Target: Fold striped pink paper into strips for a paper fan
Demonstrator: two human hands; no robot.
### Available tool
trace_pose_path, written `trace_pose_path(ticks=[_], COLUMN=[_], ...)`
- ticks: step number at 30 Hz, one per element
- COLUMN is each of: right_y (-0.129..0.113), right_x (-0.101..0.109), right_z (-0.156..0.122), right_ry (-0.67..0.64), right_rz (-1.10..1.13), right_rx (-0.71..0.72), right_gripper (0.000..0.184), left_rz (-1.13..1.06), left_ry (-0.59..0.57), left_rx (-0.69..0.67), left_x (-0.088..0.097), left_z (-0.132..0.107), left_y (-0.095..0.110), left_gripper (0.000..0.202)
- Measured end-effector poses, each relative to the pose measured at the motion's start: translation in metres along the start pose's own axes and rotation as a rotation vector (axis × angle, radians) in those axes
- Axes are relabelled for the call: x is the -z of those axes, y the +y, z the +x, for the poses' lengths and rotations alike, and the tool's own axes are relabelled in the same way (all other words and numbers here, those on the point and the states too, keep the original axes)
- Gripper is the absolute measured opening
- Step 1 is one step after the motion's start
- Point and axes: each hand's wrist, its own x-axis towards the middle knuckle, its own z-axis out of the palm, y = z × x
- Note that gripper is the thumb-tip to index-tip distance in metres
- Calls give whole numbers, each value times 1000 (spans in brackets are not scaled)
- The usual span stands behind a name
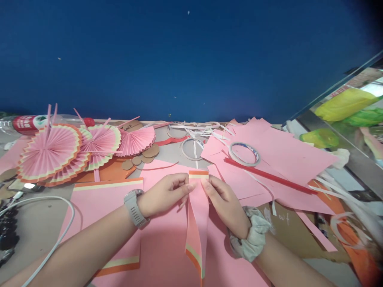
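Note:
My left hand [164, 194], with a grey watch on the wrist, and my right hand [223, 203], with a grey scrunchie on the wrist, both pinch the top of a narrow folded pink paper strip [198, 215]. The strip has orange and pale yellow bands at its ends. It hangs down between my hands over pink sheets [161, 247] lying on the table.
Several finished pink pleated paper fans [49, 153] lie at the left, with a plastic bottle [30, 122] behind. Rolls of tape [243, 153] rest on more pink sheets at the right with white paper scraps. A white cable [64, 229] curves at the left. A blue wall stands behind.

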Motion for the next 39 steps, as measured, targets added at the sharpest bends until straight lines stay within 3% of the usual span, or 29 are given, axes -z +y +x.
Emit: trace_pose_path(ticks=[14,20,25,39], right_y=[5,5,3,4], right_x=[-1,-2,0,-4], right_z=[1,-1,0,-4], right_ry=[-65,-22,-93,51], right_rz=[-89,-99,-53,-223], right_rx=[-31,-29,-37,8], right_gripper=[39,39,37,40], left_rz=[-135,-165,-199,-145], left_ry=[98,107,179,218], left_rx=[5,-2,0,14], left_x=[1,0,0,-1], left_z=[1,1,3,5], left_y=[-5,-2,-1,1], left_gripper=[32,31,29,30])
